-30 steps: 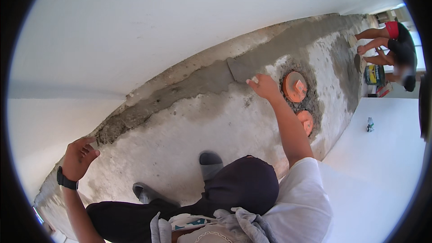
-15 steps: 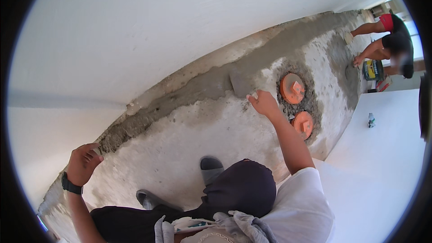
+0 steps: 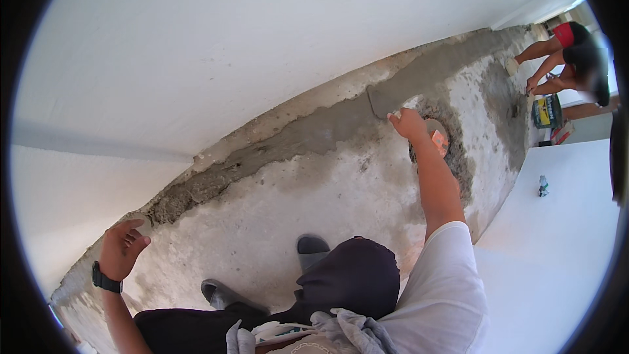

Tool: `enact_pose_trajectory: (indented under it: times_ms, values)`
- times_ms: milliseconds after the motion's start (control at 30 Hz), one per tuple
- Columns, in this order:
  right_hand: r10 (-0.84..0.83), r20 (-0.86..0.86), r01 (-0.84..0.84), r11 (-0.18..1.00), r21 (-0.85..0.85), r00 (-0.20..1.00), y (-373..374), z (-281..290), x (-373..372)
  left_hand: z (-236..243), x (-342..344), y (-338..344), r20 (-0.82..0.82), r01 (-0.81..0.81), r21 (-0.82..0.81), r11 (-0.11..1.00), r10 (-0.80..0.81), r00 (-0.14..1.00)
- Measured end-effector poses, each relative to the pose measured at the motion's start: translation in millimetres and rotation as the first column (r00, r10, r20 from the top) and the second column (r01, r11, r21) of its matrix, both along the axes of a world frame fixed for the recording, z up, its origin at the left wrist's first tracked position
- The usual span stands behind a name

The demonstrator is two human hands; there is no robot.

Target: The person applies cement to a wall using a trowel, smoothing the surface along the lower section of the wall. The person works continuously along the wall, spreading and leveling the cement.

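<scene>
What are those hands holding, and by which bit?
The right hand seems to hold a flat grey tool by its near edge. A pale thing is at the left hand; I can't tell if it's held.

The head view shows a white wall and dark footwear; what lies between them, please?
In the head view: a pale strip, grey mortar, then pale concrete floor.

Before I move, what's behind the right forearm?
Behind the right forearm, part of an orange round cover shows, with rough, crumbly grey material beside it. The cover's remainder and whatever lies directly behind the arm are hidden.
</scene>
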State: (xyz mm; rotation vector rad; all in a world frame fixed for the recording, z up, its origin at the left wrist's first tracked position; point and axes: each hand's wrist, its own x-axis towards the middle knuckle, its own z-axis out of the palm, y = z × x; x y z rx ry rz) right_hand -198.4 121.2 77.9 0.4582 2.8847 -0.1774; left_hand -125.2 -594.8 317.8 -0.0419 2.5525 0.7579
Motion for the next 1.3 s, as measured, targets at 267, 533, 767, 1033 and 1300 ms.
enact_pose_trajectory:
  times_ms: [267,533,767,1033,1300]
  values:
    - [-0.255,0.094,0.272,0.880,-0.389,0.962,-43.9,-8.9,10.4,0.6,-1.1,0.3,-0.010,0.019,0.004,1.000,-0.019,1.000]
    - [-0.127,0.205,0.210,0.863,-0.460,0.970,-161.7,-5.0,30.1,4.2,0.2,-7.1,-0.051,0.063,0.001,0.998,-0.063,0.997]
    - [-0.163,0.020,0.164,0.976,-0.143,0.986,-153.8,19.8,32.8,6.5,5.0,-18.7,-0.040,0.012,0.082,0.997,-0.009,0.999]
    - [-0.234,0.008,0.234,0.971,0.049,0.972,-97.0,10.3,-19.0,13.2,15.2,-33.1,-0.066,0.001,0.050,0.999,0.002,0.998]
    - [0.016,0.029,-0.018,0.998,0.062,0.999,-212.7,-7.9,11.9,12.1,21.0,-42.5,-0.117,0.005,0.105,0.994,0.008,0.993]
